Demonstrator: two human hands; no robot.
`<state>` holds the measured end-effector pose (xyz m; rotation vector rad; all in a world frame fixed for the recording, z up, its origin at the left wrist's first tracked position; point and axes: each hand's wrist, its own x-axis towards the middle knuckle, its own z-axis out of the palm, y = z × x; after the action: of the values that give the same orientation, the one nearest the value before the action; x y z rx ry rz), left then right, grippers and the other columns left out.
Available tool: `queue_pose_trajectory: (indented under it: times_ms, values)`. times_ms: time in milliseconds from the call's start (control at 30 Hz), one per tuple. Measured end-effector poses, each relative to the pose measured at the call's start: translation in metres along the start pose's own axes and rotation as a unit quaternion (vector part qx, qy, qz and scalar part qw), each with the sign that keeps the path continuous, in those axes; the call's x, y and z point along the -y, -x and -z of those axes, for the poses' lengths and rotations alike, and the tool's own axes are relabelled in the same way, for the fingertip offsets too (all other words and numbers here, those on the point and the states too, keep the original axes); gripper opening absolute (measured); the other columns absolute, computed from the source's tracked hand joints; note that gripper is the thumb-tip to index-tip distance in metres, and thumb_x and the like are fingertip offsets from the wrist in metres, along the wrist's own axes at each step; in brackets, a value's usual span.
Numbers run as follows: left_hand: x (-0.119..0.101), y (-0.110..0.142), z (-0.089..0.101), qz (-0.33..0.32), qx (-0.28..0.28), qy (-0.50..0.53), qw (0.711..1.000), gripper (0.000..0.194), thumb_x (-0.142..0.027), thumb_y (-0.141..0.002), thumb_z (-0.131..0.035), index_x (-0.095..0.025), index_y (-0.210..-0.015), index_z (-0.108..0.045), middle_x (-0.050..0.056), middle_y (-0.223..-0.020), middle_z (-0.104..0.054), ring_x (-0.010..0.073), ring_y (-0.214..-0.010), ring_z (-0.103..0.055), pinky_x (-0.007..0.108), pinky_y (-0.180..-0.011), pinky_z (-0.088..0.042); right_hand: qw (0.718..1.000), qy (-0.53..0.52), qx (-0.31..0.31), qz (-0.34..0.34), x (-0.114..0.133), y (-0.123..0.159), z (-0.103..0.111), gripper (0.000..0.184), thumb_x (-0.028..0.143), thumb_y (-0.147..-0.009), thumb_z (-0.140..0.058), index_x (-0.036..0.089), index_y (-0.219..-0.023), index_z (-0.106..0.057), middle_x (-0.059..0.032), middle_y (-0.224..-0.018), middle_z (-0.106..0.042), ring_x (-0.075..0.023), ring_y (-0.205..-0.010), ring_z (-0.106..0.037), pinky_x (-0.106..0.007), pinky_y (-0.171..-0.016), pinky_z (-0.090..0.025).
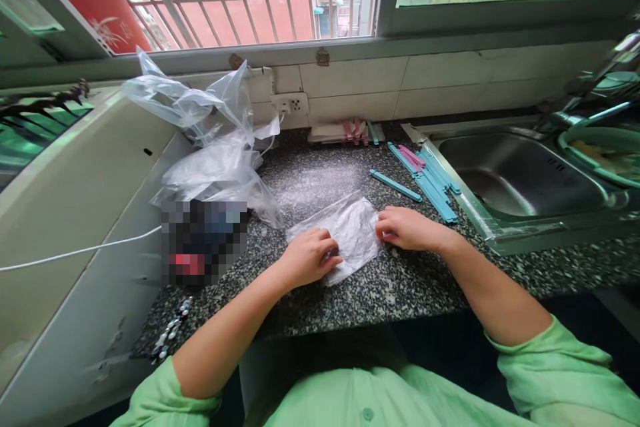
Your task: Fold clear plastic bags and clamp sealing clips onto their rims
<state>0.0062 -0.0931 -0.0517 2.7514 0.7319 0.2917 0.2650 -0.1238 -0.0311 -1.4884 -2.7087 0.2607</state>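
Note:
A small transparent plastic bag (356, 230) lies crumpled and nearly flat on the speckled stone counter. My left hand (311, 257) has its fingers curled at the bag's left side, with the thumb close to them. At the opposite edge, the fingers of my right hand (406, 227) are pinched together on the plastic; the fingertips are partly hidden. Just beyond my right hand is a single blue bag-sealing clip (396, 185). More blue clips (433, 187) and a few pink clips (412, 157) are piled beside the sink.
A large bundle of plastic bags (215, 153) stands at the left, behind a pixelated object (204, 240) with a white cable (80, 257). Packets with clips (345, 133) rest by the wall under a socket (291, 104). The sink (520, 173) and a green basin (607, 147) are at the right.

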Motion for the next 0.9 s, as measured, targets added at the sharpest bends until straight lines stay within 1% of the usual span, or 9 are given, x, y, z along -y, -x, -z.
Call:
queue_pose_trajectory:
  times_ms: [100,167,233,300,467,633,700,767,900]
  values:
    - [-0.005,0.002,-0.001,-0.025,0.023,0.075,0.997,0.023,-0.035,-0.083,-0.049,-0.018,-0.076,-0.064,0.002,-0.069,-0.060,0.0109,-0.059,-0.054,0.022,-0.054,-0.037,0.996,0.034,-0.069,-0.041,-0.006,-0.004,-0.005,0.010,0.014,-0.075,-0.060,0.020,-0.079,-0.067,-0.0058,-0.080,-0.061,-0.0178,-0.078,-0.053,-0.028,-0.070,-0.039]
    - [-0.003,0.000,-0.001,0.023,-0.047,0.086,0.995,0.024,-0.035,-0.084,-0.048,-0.017,-0.077,-0.063,0.001,-0.067,-0.059,0.0105,-0.056,-0.053,0.022,-0.054,-0.037,0.989,0.023,-0.126,-0.074,-0.010,-0.005,-0.006,0.016,0.015,-0.076,-0.058,0.019,-0.089,-0.066,-0.0072,-0.087,-0.062,-0.0193,-0.083,-0.054,-0.029,-0.073,-0.041]
    - [0.003,-0.006,0.001,0.123,-0.137,0.054,0.981,0.023,-0.034,-0.084,-0.047,-0.016,-0.082,-0.062,0.003,-0.073,-0.059,0.0127,-0.061,-0.054,0.024,-0.058,-0.040,0.978,0.006,-0.170,-0.123,-0.012,-0.005,-0.004,0.016,0.017,-0.079,-0.055,0.018,-0.092,-0.065,-0.0076,-0.089,-0.063,-0.0195,-0.084,-0.055,-0.029,-0.072,-0.041]
    - [0.011,-0.015,0.002,0.203,-0.164,0.008,0.965,0.021,-0.033,-0.081,-0.050,-0.015,-0.086,-0.061,0.007,-0.082,-0.059,0.0167,-0.072,-0.057,0.027,-0.067,-0.043,0.972,-0.015,-0.153,-0.178,-0.011,-0.003,-0.001,0.012,0.021,-0.080,-0.054,0.018,-0.082,-0.065,-0.0061,-0.082,-0.064,-0.0182,-0.077,-0.057,-0.028,-0.066,-0.040]
    - [0.023,-0.047,0.003,0.269,-0.093,-0.008,0.959,0.010,-0.025,-0.071,-0.058,-0.015,-0.070,-0.059,0.011,-0.083,-0.059,0.0266,-0.089,-0.054,0.036,-0.079,-0.042,0.970,-0.079,0.000,-0.229,-0.006,-0.002,0.003,0.011,0.026,-0.075,-0.059,0.020,-0.067,-0.062,-0.0019,-0.067,-0.065,-0.0146,-0.061,-0.055,-0.025,-0.055,-0.035]
    - [0.030,-0.058,0.003,0.266,-0.108,0.196,0.938,0.011,-0.015,-0.067,-0.052,-0.018,-0.057,-0.050,0.004,-0.066,-0.059,0.0192,-0.070,-0.056,0.031,-0.068,-0.042,0.943,-0.162,-0.109,-0.269,-0.015,-0.007,-0.002,0.013,0.029,-0.077,-0.055,0.018,-0.079,-0.062,-0.0040,-0.075,-0.066,-0.0157,-0.066,-0.057,-0.027,-0.062,-0.041]
    - [0.032,-0.052,0.005,0.248,-0.144,0.309,0.907,0.010,-0.021,-0.070,-0.052,-0.018,-0.061,-0.048,0.004,-0.070,-0.063,0.0170,-0.068,-0.058,0.029,-0.065,-0.043,0.913,-0.220,-0.168,-0.299,-0.021,-0.010,-0.005,0.020,0.032,-0.076,-0.056,0.017,-0.087,-0.062,-0.0052,-0.079,-0.065,-0.0157,-0.068,-0.057,-0.028,-0.065,-0.043]
    - [0.033,-0.043,0.009,0.216,-0.184,0.457,0.843,0.016,-0.028,-0.070,-0.056,-0.018,-0.064,-0.046,0.006,-0.078,-0.067,0.0166,-0.072,-0.060,0.028,-0.066,-0.044,0.882,-0.294,-0.186,-0.318,-0.023,-0.013,-0.010,0.025,0.035,-0.074,-0.057,0.015,-0.088,-0.062,-0.0049,-0.077,-0.063,-0.0145,-0.066,-0.055,-0.027,-0.063,-0.043]
    - [0.031,-0.029,0.020,0.185,-0.222,0.615,0.733,0.029,-0.035,-0.064,-0.067,-0.018,-0.065,-0.044,0.008,-0.090,-0.070,0.0180,-0.077,-0.064,0.028,-0.066,-0.046,0.806,-0.501,-0.110,-0.295,-0.012,-0.019,-0.017,0.039,0.053,-0.070,-0.058,0.015,-0.082,-0.060,0.0018,-0.064,-0.052,-0.0055,-0.043,-0.037,-0.021,-0.040,-0.028]
